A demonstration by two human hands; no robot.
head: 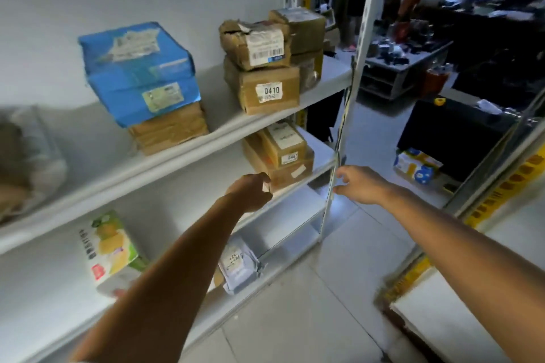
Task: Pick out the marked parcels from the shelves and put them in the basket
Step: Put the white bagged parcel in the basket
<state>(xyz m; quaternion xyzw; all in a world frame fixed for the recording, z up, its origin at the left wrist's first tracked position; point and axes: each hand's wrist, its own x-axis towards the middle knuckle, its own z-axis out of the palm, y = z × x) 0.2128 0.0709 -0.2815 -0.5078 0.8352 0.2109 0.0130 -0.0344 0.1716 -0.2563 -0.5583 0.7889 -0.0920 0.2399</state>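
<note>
Left hand: grip curled on the corner of the lower brown parcel, front edge of the middle shelf, likely to draw it out. Right hand: grip apart at the upright, apparently steadying.

One wide-angle view, worn on the person's head, looks forward and down along both outstretched arms. It is tilted, so the shelves slant across the frame. It stands near: the left hand, gripping the corner of a parcel, and the right hand sit mid-frame, shelves beyond and left of them, floor beneath.
</note>
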